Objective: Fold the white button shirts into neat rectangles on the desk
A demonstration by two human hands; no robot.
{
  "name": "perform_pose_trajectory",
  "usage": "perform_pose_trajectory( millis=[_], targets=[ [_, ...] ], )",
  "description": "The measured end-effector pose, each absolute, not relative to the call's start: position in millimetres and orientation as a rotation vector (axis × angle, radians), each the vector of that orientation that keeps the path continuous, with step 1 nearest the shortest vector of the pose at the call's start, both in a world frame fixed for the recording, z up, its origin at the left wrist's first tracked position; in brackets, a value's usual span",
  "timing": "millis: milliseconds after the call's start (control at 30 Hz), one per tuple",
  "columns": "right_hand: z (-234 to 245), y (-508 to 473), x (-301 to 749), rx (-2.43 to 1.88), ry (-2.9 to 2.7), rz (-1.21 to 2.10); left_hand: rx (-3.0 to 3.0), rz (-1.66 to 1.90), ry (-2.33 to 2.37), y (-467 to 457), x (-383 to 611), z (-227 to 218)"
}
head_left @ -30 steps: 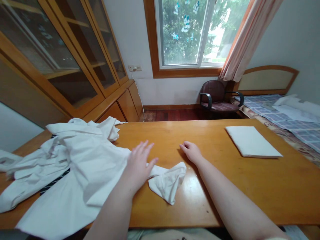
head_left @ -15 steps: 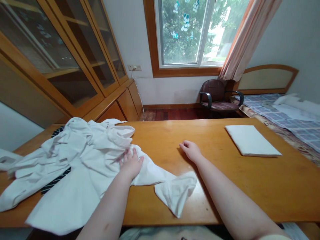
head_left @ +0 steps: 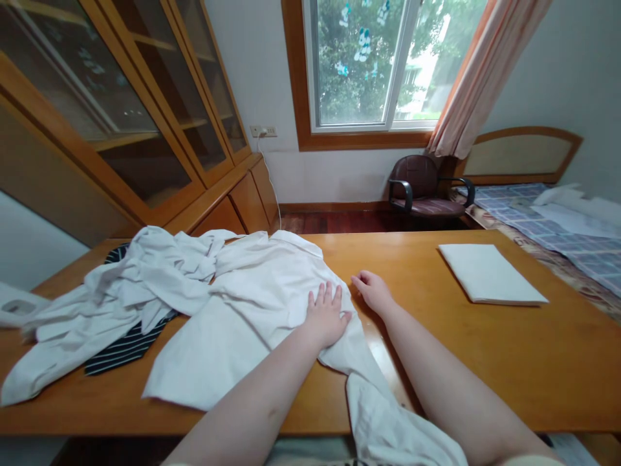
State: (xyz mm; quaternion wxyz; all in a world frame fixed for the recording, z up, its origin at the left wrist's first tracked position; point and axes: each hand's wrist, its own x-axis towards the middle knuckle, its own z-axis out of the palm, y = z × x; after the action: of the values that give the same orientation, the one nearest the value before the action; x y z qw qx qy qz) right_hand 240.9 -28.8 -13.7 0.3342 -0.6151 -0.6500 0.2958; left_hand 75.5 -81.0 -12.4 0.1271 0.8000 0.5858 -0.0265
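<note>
A white shirt [head_left: 272, 278] lies partly spread on the wooden table, its sleeve trailing over the near edge. My left hand [head_left: 327, 317] rests flat on it near the shoulder, fingers spread. Just right of the shirt, my right hand [head_left: 372, 292] sits on the table with curled fingers and nothing visible in them. Crumpled white cloth [head_left: 160, 265], perhaps another garment, is heaped to the left and touches the shirt. From under that heap comes a dark striped cloth [head_left: 129, 346].
A white pad-like block [head_left: 490, 273] lies on the table's [head_left: 412, 252] right side. Something white with a slot [head_left: 19, 307] is at the far left. Beyond the table stand a glass-doored cabinet [head_left: 194, 168], an armchair [head_left: 422, 184] and a bed [head_left: 528, 200].
My left hand has moved right along with the white shirt, which is now flatter and apart from much of the heap. More striped cloth shows. The right hand has barely moved.
</note>
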Motion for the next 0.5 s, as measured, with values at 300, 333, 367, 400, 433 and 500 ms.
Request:
perform_pose_trajectory(
  millis=[300, 333, 367, 400, 433, 500],
  targets=[
    [-9.9, -28.9, 239.6, -1.625, -1.65, 0.784, 2.558, 0.038, 1.454, -81.2, 85.0, -17.5],
    [-10.5, -28.9, 239.4, -1.633, -1.658, 0.782, 2.575, 0.033, 1.407, -82.3, 84.2, -16.8],
    [-11.2, -28.6, 239.4, -1.639, -1.66, 0.783, 2.585, 0.029, 1.365, -83.4, 83.7, -15.7],
    [-11.9, -28.1, 239.5, -1.644, -1.656, 0.786, 2.587, 0.024, 1.33, -84.4, 83.3, -14.1],
    [-12.7, -27.5, 239.7, -1.646, -1.648, 0.789, 2.587, 0.021, 1.301, -85.4, 83.2, -12.1],
    [-13.7, -26.4, 240.6, -1.644, -1.619, 0.793, 2.586, 0.034, 1.256, -87.5, 83.0, -7.1]
  ],
)
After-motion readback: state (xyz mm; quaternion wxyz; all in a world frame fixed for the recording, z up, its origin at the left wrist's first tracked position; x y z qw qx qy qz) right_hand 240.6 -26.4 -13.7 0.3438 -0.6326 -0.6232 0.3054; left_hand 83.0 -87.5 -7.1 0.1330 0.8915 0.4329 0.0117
